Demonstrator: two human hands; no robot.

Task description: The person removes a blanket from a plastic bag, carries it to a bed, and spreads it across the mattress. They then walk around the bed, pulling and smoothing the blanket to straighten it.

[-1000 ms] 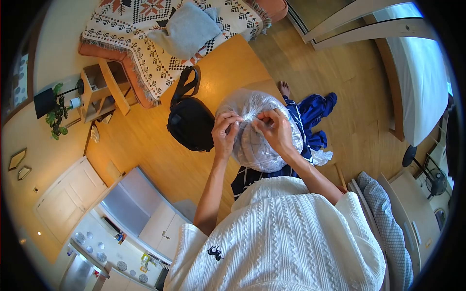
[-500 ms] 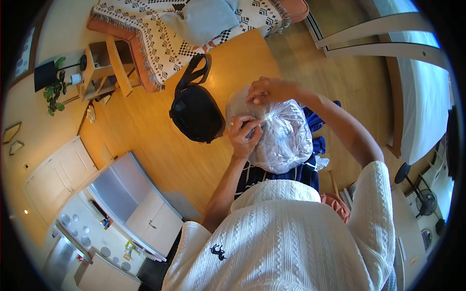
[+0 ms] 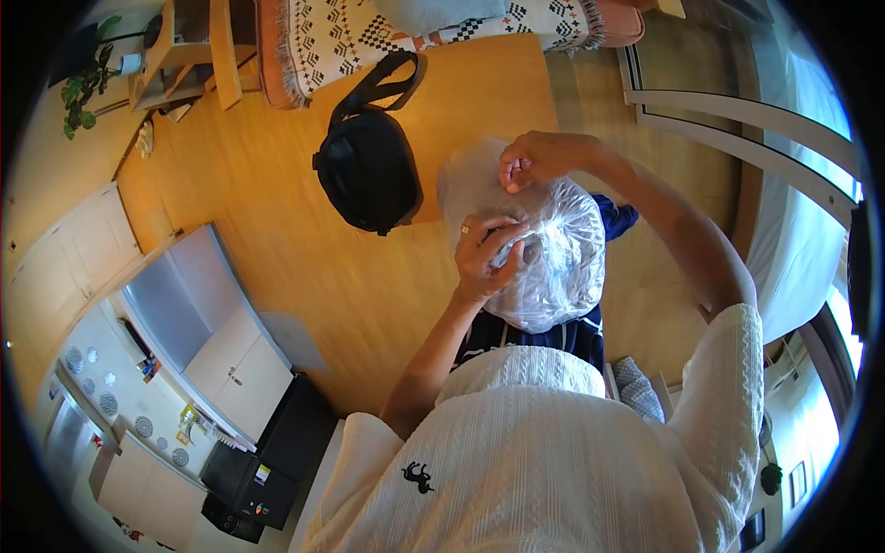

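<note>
A large, clear plastic bag [image 3: 567,267], bulging with contents I cannot make out, rests in front of my torso over the dark striped clothing on my lap. My left hand [image 3: 491,256], with a ring on it, pinches the gathered plastic at the bag's top left. Just above the bag's far side is my right hand [image 3: 539,161], its fingers curled closed. Whatever those fingers hold, if anything, is hidden. Loose, see-through plastic spreads between and left of the two hands.
A black bag with a strap [image 3: 369,170] stands at the left edge of a wooden table [image 3: 489,88]. Beyond it is a sofa with a patterned throw [image 3: 346,32]. Dark blue cloth [image 3: 613,214] lies right of the plastic bag. Sliding glass doors [image 3: 747,111] are at the right.
My right hand has shifted slightly right and its fingers are curled more tightly. My left hand keeps its pinch on the plastic. The whole view has turned and shifted.
</note>
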